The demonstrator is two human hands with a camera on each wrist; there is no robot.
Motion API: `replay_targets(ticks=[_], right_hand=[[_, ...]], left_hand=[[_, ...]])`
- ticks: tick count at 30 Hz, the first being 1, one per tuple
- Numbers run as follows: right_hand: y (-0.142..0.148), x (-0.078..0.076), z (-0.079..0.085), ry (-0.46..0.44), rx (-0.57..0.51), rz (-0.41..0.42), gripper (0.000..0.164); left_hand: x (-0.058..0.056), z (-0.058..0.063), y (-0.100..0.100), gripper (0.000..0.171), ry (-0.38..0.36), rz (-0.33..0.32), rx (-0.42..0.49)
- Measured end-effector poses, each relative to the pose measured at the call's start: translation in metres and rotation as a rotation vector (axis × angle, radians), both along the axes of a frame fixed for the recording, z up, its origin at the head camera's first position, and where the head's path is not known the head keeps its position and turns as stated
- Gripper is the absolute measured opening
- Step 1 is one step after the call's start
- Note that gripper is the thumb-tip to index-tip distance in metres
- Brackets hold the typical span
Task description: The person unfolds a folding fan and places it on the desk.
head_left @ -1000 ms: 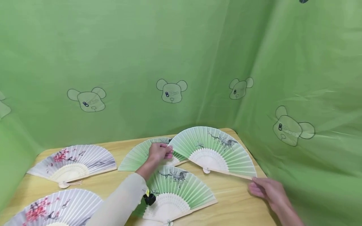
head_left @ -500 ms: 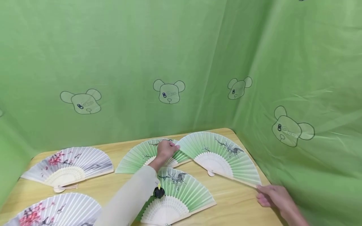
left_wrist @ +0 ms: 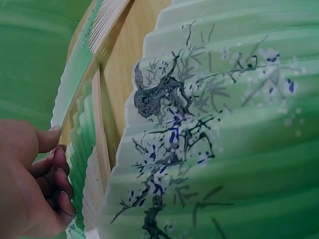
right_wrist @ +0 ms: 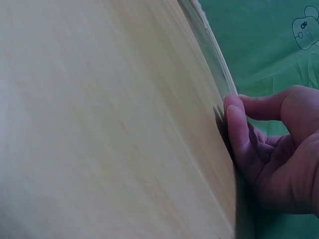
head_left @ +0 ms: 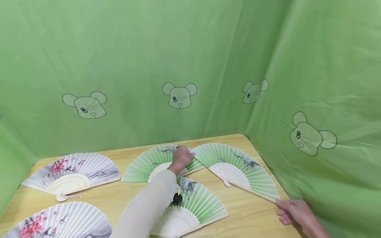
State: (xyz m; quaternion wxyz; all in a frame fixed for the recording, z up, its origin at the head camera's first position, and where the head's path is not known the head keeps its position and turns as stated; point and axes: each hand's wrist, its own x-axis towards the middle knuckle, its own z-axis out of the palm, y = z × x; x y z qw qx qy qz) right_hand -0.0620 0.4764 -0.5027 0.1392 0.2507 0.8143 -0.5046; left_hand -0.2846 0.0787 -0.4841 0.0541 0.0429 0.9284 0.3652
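A spread green folding fan (head_left: 238,165) with a dark branch print lies toward the table's back right corner. My left hand (head_left: 182,158) pinches its left end between thumb and fingers, as the left wrist view shows too. At its other end, my right hand (head_left: 294,211) pinches the wooden outer rib near the table's right edge; in the right wrist view that hand (right_wrist: 271,144) has thumb and forefinger together on the rib. Another green fan (head_left: 143,165) spreads under my left hand, partly hidden by it. A third green fan (head_left: 208,201) lies nearer, partly behind my left sleeve (head_left: 151,205).
Two white-grey fans with red blossoms, one far (head_left: 74,175) and one near (head_left: 68,221), lie spread on the left. The wooden table (head_left: 250,211) is bounded by a green cloth (head_left: 134,66) with bear heads at the back and sides.
Both hands have moved right and slightly nearer with the back right fan, and its raised left end has come lower. The other fans keep their places on the table.
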Motion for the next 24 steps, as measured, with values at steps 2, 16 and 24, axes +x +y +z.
replay_targets(ticks=[2,16,24], right_hand=[[0.002,-0.002,0.000,-0.001,-0.004,-0.001,0.040],[0.010,0.001,-0.002,-0.019,-0.017,0.018,0.037],[0.010,0.003,-0.003,-0.029,-0.017,0.055,0.037]], left_hand=[[0.000,0.000,0.002,0.058,0.015,-0.002,-0.028],[0.004,-0.006,0.015,0.057,0.026,0.022,-0.108],[0.007,-0.005,0.014,0.056,0.028,0.029,-0.194]])
